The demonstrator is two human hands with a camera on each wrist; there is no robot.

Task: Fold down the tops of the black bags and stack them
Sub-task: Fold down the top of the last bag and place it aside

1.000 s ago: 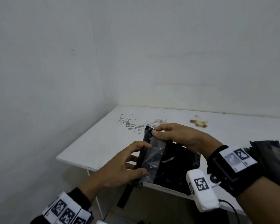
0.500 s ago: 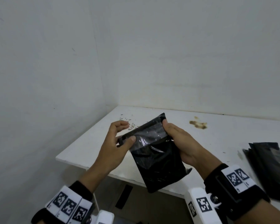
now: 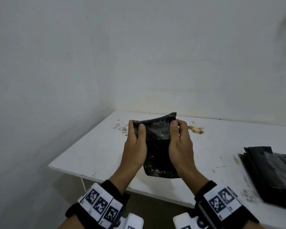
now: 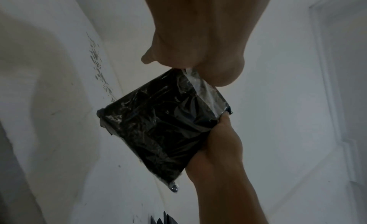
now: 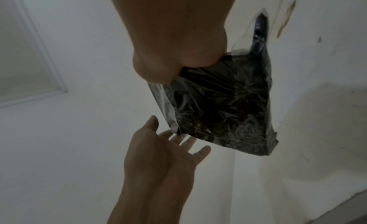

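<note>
Here, at the middle of the head view, a black bag is held upright in the air above the near edge of a white table. To its left, the left hand grasps the bag's upper left edge, thumb pressed on the front and fingers curled behind. The bag's top strip is folded toward the person, glossy and lighter than the dark body below. To its right, the right hand pinches the upper right edge the same way. At the right edge of the frame, a pile of black bags lies flat on the table, well apart from the hands.
</note>
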